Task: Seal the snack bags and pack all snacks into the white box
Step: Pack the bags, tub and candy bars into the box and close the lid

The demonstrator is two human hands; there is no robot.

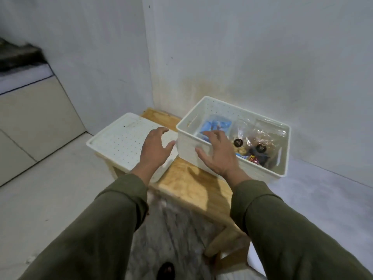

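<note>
white box: open, upright, on table | snack bags: inside, clear ones right, blue one left

Low wooden table set into a corner of pale walls, light wood legs showing at its near right corner. Grey marbled rug underneath. Beige floor tiles at left, dark heap at far left edge.

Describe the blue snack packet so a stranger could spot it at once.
Find the wooden table in the wall corner, then the open white box on its right. The blue packet lies at the far left inside, the only opaque blue among clear bags.
</note>
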